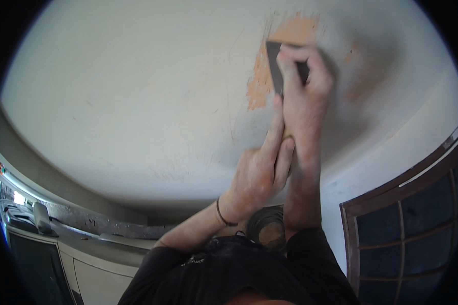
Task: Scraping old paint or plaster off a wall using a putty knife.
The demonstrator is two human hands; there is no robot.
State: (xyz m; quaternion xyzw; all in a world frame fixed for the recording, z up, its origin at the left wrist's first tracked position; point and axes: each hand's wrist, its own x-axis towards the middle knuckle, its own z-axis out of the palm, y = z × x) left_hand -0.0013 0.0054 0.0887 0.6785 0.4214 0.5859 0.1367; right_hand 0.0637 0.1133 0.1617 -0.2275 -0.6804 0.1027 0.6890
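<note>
A scraper with a wide, dark flat blade (pixel 273 63) is pressed against a pale painted surface (pixel 137 76). Its edge lies on a bared orange patch (pixel 300 28) with ragged, streaked borders. My right hand (pixel 308 99) grips the blade from the right, fingers bent over its face. Lower down, my left hand (pixel 259 170) is closed round the handle, one finger stretched up along it toward the blade. Most of the handle is hidden by my hands; a small yellowish bit shows between them. Pale dust coats both hands.
A dark brown door frame with glass panes (pixel 402 239) stands at the lower right. At the lower left is a cabinet (pixel 102 272) with objects on top. A dark round object (pixel 266 230) sits behind my arms. A smaller orange spot (pixel 352 51) marks the surface.
</note>
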